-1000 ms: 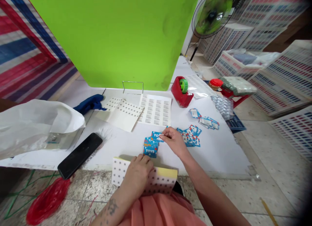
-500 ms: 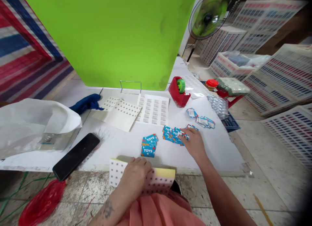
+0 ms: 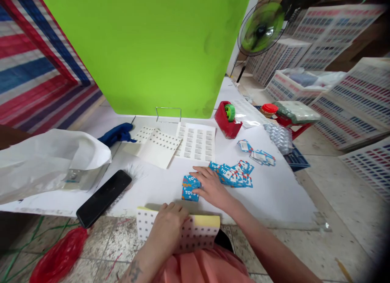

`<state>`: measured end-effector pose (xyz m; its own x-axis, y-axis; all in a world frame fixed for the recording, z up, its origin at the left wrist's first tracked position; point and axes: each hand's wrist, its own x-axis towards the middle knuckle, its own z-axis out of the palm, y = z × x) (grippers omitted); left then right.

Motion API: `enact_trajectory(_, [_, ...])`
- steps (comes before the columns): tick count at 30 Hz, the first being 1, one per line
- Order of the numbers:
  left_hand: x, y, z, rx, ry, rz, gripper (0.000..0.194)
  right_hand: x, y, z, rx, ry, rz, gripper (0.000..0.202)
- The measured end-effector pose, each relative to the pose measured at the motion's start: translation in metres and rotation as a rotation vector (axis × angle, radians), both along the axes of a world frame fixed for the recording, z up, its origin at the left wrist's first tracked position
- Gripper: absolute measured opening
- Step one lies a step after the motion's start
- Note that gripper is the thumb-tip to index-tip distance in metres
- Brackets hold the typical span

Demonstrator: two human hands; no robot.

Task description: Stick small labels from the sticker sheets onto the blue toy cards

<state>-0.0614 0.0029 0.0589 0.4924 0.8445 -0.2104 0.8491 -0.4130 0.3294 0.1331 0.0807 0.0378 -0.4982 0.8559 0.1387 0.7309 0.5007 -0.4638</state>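
Note:
My left hand [image 3: 171, 222] is closed over the top edge of a sticker sheet [image 3: 199, 233], white with rows of small dark squares and a yellow strip along its top, at the table's front edge. My right hand [image 3: 211, 188] lies with its fingers spread at a small stack of blue TOYS cards [image 3: 189, 194], partly covering it. Whether the fingertips press on the cards I cannot tell. Right behind that hand, a fanned row of blue cards [image 3: 233, 175] reaches to the right, some showing small stickers. More cards [image 3: 262, 157] lie farther right, white labels on them.
Barcode label sheets [image 3: 196, 142] and a folded dotted sheet [image 3: 160, 149] lie toward the green panel [image 3: 158, 55]. A red tape dispenser [image 3: 228, 120] stands at back right. A black phone [image 3: 104, 198], a blue glove-like item [image 3: 117, 134] and a white bag [image 3: 51, 163] occupy the left.
My right hand has moved left from the fanned cards to the small TOYS stack, and its fingers have spread. My left hand still holds the sticker sheet. The view has shifted slightly.

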Motion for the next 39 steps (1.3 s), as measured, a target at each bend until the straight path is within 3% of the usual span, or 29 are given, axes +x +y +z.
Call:
enact_trajectory(4, [-0.002,-0.001,0.0,-0.005,0.01,0.014,0.02,0.0,0.01,0.007,0.015,-0.017,0.063,0.038])
enact_trajectory(10, [-0.009,-0.001,-0.003,0.041,-0.007,0.066,0.02,-0.003,-0.011,0.017,0.016,-0.11,0.016,0.015])
enact_trajectory(16, [-0.007,0.005,-0.017,0.161,-0.001,0.062,0.021,-0.002,-0.031,0.002,-0.109,-0.056,-0.202,0.022])
enact_trajectory(24, [-0.004,-0.002,-0.021,0.148,-0.025,0.061,0.021,-0.01,-0.047,-0.021,-0.179,0.125,-0.315,0.022])
enact_trajectory(29, [-0.007,-0.005,-0.018,0.127,-0.062,0.064,0.024,-0.009,-0.053,-0.021,-0.127,0.128,-0.295,0.033])
enact_trajectory(33, [-0.008,-0.006,-0.013,0.099,-0.096,0.057,0.024,-0.007,-0.055,-0.018,-0.102,0.16,-0.286,0.023])
enact_trajectory(39, [-0.011,-0.01,-0.005,0.065,-0.143,0.025,0.016,-0.002,-0.061,-0.019,-0.132,0.257,-0.214,0.027])
